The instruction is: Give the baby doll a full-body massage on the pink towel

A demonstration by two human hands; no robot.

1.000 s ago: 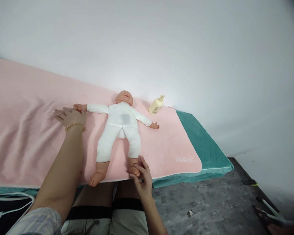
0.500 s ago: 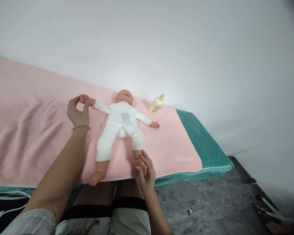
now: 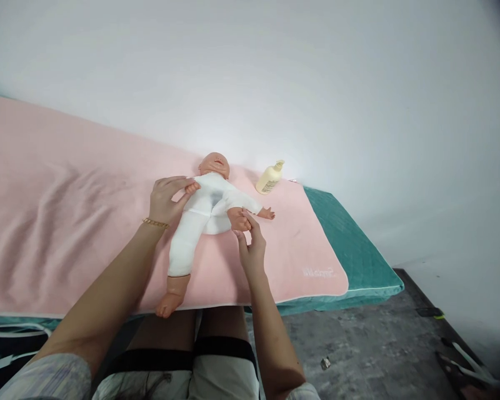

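A baby doll (image 3: 191,229) with a white cloth body lies on its back on a pink blanket (image 3: 108,244), its head toward the wall. My left hand (image 3: 166,200), a gold bracelet at its wrist, grips the doll's hand and holds that arm folded over the chest. Between the fingers of my right hand (image 3: 252,244) is one foot of the doll, raised so the leg bends up toward the belly. The doll's other leg lies straight, its foot at the blanket's near edge. Its other arm stretches out sideways, partly behind the raised leg.
A pale yellow pump bottle (image 3: 270,178) stands beside the doll near the white wall (image 3: 316,83). Under the blanket is a teal mattress (image 3: 354,244), its end showing at right. A small object (image 3: 325,363) lies on the grey floor. White cables (image 3: 16,333) run at lower left.
My left hand has brought the doll's hand inward from the side to its chest. My right hand has pushed the doll's foot up from the near edge, bending the leg.
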